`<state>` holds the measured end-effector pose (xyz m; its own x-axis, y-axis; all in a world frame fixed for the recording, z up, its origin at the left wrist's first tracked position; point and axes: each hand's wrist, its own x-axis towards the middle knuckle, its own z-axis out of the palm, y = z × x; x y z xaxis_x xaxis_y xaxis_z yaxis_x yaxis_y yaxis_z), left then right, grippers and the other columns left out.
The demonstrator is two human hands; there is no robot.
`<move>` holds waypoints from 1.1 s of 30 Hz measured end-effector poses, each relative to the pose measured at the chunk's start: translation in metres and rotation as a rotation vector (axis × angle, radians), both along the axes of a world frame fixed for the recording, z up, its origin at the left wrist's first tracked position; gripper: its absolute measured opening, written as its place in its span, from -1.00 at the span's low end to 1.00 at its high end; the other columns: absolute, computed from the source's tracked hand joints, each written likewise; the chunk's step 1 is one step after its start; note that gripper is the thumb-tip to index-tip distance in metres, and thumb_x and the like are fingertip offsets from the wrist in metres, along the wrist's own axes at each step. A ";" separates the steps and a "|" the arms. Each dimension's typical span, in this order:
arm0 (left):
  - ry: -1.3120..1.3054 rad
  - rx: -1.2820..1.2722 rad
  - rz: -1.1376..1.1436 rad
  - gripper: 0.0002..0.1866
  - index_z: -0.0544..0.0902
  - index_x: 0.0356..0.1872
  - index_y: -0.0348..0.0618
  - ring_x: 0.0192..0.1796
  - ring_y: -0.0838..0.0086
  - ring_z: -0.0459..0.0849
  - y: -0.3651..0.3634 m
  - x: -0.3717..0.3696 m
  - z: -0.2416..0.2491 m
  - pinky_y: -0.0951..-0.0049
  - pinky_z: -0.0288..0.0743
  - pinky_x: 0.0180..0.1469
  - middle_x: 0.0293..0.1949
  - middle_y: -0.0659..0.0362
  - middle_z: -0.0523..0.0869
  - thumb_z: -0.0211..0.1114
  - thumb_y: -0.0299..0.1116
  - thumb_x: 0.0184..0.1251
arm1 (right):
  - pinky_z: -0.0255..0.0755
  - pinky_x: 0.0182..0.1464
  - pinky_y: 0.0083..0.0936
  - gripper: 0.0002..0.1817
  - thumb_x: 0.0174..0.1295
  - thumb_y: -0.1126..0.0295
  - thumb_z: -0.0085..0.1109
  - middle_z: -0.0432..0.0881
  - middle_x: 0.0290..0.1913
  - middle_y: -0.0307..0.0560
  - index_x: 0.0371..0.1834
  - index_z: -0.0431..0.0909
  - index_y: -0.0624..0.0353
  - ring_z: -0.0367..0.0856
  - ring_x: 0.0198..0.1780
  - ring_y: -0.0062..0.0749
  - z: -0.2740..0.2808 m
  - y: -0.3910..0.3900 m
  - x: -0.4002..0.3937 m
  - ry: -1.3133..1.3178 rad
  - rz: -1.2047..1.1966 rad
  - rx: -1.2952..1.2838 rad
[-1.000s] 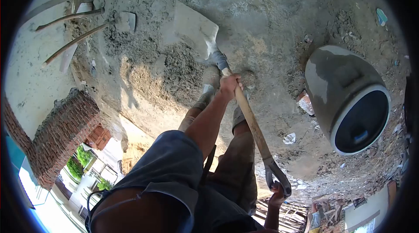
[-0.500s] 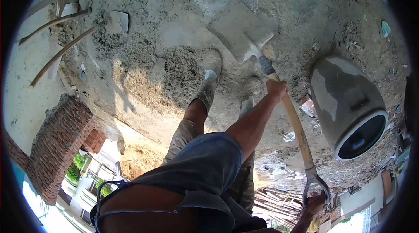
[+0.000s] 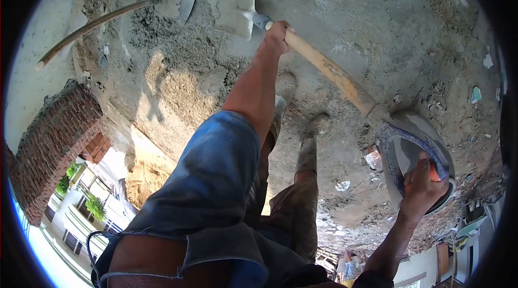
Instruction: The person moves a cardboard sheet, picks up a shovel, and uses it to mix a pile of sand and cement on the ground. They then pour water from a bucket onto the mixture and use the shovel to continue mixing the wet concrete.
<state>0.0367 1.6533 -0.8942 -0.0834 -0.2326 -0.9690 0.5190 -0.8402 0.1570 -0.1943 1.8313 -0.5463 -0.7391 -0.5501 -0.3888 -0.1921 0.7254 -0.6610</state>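
My left hand (image 3: 278, 37) is wrapped around the wooden shaft of a shovel (image 3: 329, 69), just above the dark wrapped collar. Its square, grey-caked blade (image 3: 234, 12) is at the upper middle, over wet grey mortar (image 3: 334, 13); whether it touches cannot be told. My right hand (image 3: 423, 188) grips the D-shaped handle at the lower right, where worn blue paint and a bit of orange show. My boots, coated in grey, stand in the mix below the shaft.
Behind the handle stands a grey barrel (image 3: 445, 153), partly hidden. Another shovel blade (image 3: 179, 5) lies at the upper left, near wooden handles (image 3: 100, 28). A brick wall (image 3: 59, 142) is on the left; broken brick (image 3: 372, 158) and rubble lie beside the barrel.
The shovel has swung, its blade moving left and its handle end right and up, in front of the barrel. Both hands moved along with it and keep their hold.
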 end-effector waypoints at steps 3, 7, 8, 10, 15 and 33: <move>0.162 -0.038 0.250 -0.90 0.36 -0.47 -0.15 -0.60 0.51 0.40 0.037 0.036 0.036 0.46 0.45 -0.49 -0.62 0.26 0.38 -0.02 -0.43 0.24 | 0.14 -0.62 -0.61 -0.87 0.16 0.48 0.02 0.34 -0.69 -0.24 -0.50 0.34 0.24 0.25 -0.69 -0.61 0.004 0.071 -0.005 0.444 0.544 -0.129; 0.695 -0.237 0.643 -0.85 0.34 -0.54 -0.09 -0.58 0.59 0.34 0.120 0.070 0.087 0.49 0.35 -0.41 -0.62 0.33 0.33 -0.03 -0.40 0.24 | 0.35 -0.23 -0.26 -0.74 0.16 0.37 0.15 0.42 -0.48 -0.14 -0.56 0.29 0.17 0.45 -0.41 -0.28 0.023 0.157 0.000 0.279 0.672 -0.252; 0.762 -0.342 0.686 -0.84 0.33 -0.55 -0.07 -0.58 0.61 0.33 0.139 0.076 0.087 0.51 0.33 -0.40 -0.63 0.34 0.31 -0.04 -0.40 0.24 | 0.35 -0.13 -0.21 -0.77 0.14 0.39 0.18 0.43 -0.47 -0.15 -0.53 0.31 0.16 0.48 -0.38 -0.26 0.022 0.163 0.003 0.411 0.780 -0.163; 0.771 -0.381 0.709 -0.82 0.33 -0.57 -0.05 -0.58 0.62 0.30 0.172 0.091 0.071 0.50 0.31 -0.39 -0.64 0.36 0.27 -0.05 -0.38 0.24 | 0.18 0.11 -0.08 -0.71 0.06 0.36 0.25 0.48 -0.43 -0.18 -0.65 0.32 0.11 0.51 -0.24 -0.22 0.004 0.186 0.013 0.401 0.902 0.035; 0.614 -0.324 0.639 -0.83 0.34 -0.58 -0.07 -0.58 0.59 0.32 0.196 0.088 0.070 0.49 0.31 -0.41 -0.64 0.33 0.31 -0.02 -0.38 0.22 | 0.22 -0.01 -0.10 -0.82 -0.12 0.52 0.24 0.44 -0.44 -0.15 -0.60 0.37 0.13 0.45 -0.26 -0.16 -0.018 0.236 0.000 0.295 0.787 -0.137; 0.162 0.468 -0.185 -0.84 0.41 -0.45 -0.21 -0.64 0.38 0.51 0.546 -0.208 0.097 0.29 0.44 -0.60 -0.61 0.16 0.47 0.26 -0.52 0.05 | 0.00 -0.79 -0.61 -0.71 0.17 0.22 0.00 0.30 -0.78 -0.25 -0.61 0.43 0.17 0.16 -0.82 -0.58 0.138 0.557 -0.060 0.307 -0.862 0.419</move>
